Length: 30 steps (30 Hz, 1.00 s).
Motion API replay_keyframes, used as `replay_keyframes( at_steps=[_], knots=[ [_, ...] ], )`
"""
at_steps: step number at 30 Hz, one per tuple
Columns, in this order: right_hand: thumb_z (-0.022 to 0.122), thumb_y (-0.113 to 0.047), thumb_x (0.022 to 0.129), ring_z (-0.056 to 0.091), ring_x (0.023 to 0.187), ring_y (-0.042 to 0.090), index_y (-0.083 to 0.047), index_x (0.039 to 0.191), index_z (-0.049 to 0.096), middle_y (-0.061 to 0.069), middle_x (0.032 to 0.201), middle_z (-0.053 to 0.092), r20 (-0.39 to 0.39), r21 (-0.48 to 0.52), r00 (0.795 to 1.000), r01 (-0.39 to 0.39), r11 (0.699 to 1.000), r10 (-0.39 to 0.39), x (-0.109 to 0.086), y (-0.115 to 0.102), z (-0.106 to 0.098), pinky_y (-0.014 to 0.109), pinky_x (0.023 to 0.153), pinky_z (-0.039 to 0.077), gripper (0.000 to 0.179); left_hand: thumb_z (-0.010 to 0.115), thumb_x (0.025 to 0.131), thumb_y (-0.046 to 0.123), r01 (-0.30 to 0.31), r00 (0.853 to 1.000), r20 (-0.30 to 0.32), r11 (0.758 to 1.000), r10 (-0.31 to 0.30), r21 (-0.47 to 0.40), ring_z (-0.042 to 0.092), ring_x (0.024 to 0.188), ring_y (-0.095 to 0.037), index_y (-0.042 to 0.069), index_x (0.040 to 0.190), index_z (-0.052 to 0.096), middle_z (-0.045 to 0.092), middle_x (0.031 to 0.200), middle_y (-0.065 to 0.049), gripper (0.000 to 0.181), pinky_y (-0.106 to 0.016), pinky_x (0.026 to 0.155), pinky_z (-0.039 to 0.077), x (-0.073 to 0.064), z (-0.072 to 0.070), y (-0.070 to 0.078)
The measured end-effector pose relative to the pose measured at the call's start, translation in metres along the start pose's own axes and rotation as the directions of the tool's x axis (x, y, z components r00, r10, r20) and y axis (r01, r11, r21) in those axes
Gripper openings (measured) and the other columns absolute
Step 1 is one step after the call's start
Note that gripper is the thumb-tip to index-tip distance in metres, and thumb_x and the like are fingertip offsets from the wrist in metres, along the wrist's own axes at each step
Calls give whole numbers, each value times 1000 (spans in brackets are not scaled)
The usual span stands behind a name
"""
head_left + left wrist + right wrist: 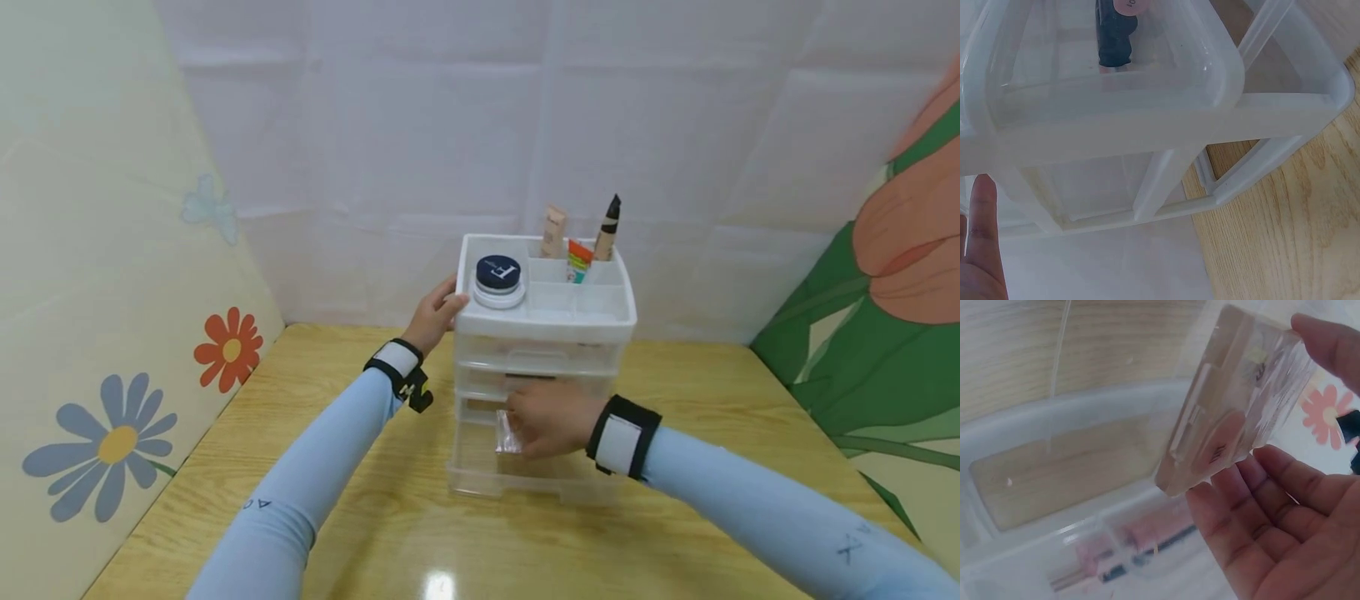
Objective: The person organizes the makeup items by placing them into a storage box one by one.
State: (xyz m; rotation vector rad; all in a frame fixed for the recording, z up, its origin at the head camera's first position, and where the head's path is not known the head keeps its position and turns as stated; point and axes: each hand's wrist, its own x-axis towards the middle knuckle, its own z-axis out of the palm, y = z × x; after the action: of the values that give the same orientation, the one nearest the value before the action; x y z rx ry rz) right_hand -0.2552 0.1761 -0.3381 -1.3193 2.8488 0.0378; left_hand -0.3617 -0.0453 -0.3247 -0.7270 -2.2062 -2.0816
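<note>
A white plastic drawer organizer (543,329) stands on the wooden table, its bottom drawer (472,479) pulled out. My left hand (435,312) rests against the organizer's upper left side. One straight finger (984,212) touches the frame there in the left wrist view. Over the pulled-out drawer, my right hand (551,417) pinches a flat, clear-lidded beige compact case (1216,419) between thumb and fingertips. The case is tilted and held above the drawer (1079,469). Part of the case is hidden behind the right hand in the head view.
In the organizer's top tray sit a dark-lidded round jar (498,275), a beige tube (553,232), a small orange-green tube (578,260) and a black-tipped tube (607,229). Dark and pink items (1141,547) show inside a drawer. A white cloth (420,125) hangs behind.
</note>
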Motion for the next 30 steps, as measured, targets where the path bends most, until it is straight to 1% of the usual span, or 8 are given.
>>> replay_keyframes(
  at_steps=[4, 10, 12, 13, 15, 20, 25, 30],
  knots=[
    [83, -37, 67, 50, 70, 11, -18, 84, 58, -9, 79, 50, 5, -2, 1000, 17, 1000, -17, 12, 1, 11, 28, 60, 47, 35, 46, 99, 20, -6, 1000, -1, 1000, 6, -11, 58, 107, -31, 8, 152, 32, 50, 137, -24, 56, -40, 87, 54, 1, 0, 0],
    [85, -41, 69, 51, 71, 8, -21, 86, 61, -12, 78, 53, 108, 35, 994, -20, 999, 16, 31, 5, 33, 26, 62, 47, 36, 46, 99, 17, -15, 1000, 0, 1000, 15, -26, 59, 104, -28, 8, 152, 32, 52, 134, -26, 55, -38, 85, 55, 1, 0, -1],
    [84, -42, 71, 51, 69, 8, -21, 86, 61, -13, 77, 53, 122, 45, 992, -24, 999, 18, 35, 5, 36, 25, 61, 47, 34, 46, 99, 17, -12, 1000, 0, 1000, 12, -27, 59, 104, -28, 8, 152, 32, 52, 134, -26, 56, -38, 85, 55, 2, 0, -1],
    [83, -42, 71, 51, 69, 7, -21, 86, 61, -13, 77, 53, 125, 43, 992, -25, 999, 19, 37, 4, 38, 25, 61, 47, 34, 46, 99, 17, -11, 1000, 1, 1000, 11, -28, 59, 104, -28, 8, 152, 32, 52, 134, -26, 56, -38, 85, 55, 2, 0, -1],
    [81, -41, 75, 52, 69, 7, -20, 85, 61, -12, 76, 54, 138, 77, 990, -37, 996, 26, 39, 0, 39, 24, 61, 48, 31, 46, 99, 18, -6, 1000, 1, 1000, 6, -29, 59, 105, -29, 8, 152, 32, 50, 136, -25, 55, -38, 85, 55, 2, 0, -2],
    [74, -34, 82, 53, 69, 7, -18, 83, 60, -11, 74, 55, 174, 207, 984, -66, 976, 29, 45, -6, 45, 25, 62, 48, 22, 46, 99, 18, -7, 1000, 2, 1000, 7, -27, 58, 108, -31, 8, 152, 32, 46, 142, -22, 55, -39, 87, 55, 2, 0, -2],
    [73, -31, 83, 53, 70, 8, -16, 83, 61, -10, 74, 56, 208, 244, 978, -64, 968, 12, 50, -11, 46, 25, 63, 48, 19, 45, 99, 19, -9, 1000, 5, 1000, 9, -19, 57, 110, -32, 9, 152, 31, 44, 144, -21, 56, -40, 87, 54, 0, -1, -1],
    [73, -32, 84, 51, 69, 9, -16, 82, 59, -10, 73, 54, 238, 231, 971, -82, 969, 25, 53, -14, 47, 25, 63, 46, 20, 45, 99, 20, -3, 1000, 7, 1000, 3, -15, 57, 111, -33, 10, 153, 31, 44, 144, -21, 56, -40, 87, 54, 0, -1, -1]
  ],
)
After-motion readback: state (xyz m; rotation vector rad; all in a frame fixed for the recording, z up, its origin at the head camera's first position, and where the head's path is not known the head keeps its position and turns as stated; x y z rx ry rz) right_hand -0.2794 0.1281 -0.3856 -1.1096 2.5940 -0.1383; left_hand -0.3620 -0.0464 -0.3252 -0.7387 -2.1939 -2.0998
